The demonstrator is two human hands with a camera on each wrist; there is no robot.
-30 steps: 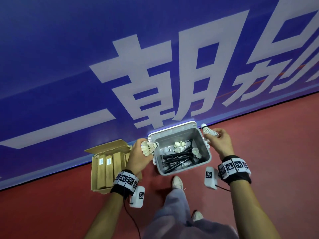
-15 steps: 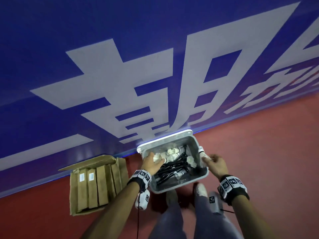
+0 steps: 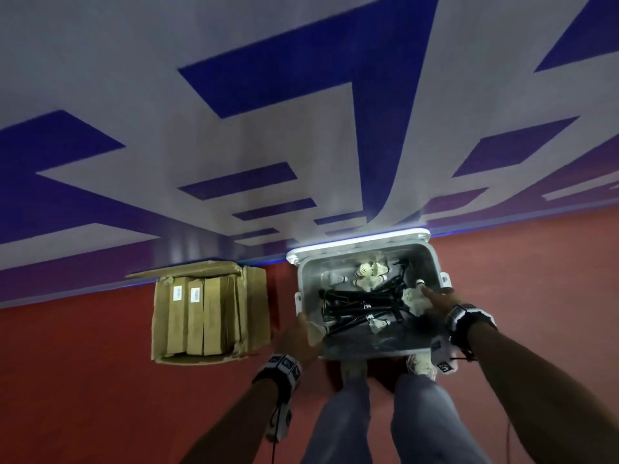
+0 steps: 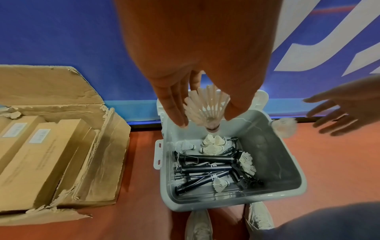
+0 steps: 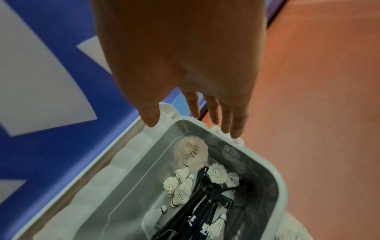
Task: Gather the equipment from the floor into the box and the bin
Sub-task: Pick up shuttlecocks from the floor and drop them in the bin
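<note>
- Shuttlecocks and black pumps (image 4: pixel 205 168) lie loose in the bin (image 4: pixel 292 183), which sits on the floor (image 3: pixel 536 296) against the wall; the box (image 4: pixel 111 155) sits just left of it, holding long cartons (image 4: pixel 39 164).
- Box: near-left corner is torn and the flaps are ragged. Risk: anything dropped at that edge could slip out or snag the card.
- Left hand (image 4: pixel 195 56) hangs over the bin's left side, fingers (image 4: pixel 174 104) and thumb loosely round a shuttlecock (image 4: pixel 207 108), cork down. Grip looks very light; cannot tell if it is pinched or already let go. Risk: feathers crush if squeezed, and it may bounce off the pumps or drift toward the left rim on release.
- Bin contents: the pumps are piled crosswise with several shuttlecocks (image 4: pixel 213 142) among them near the far wall. Risk: later heavy items landing on top would flatten feathers.
- Right hand (image 5: pixel 197 65) is open over the bin's far-right corner, fingers spread and holding nothing. A blurred shuttlecock (image 5: pixel 190 151) shows just below it against the right wall, apparently falling. Risk: it is close to the rim and could clip it and land on the floor outside.
- Fingertips are near the right-side latch (image 5: pixel 236 141); a knock could shove the bin.
- Feet (image 4: pixel 198 225) stand at the bin's near edge; a step could kick it.
</note>
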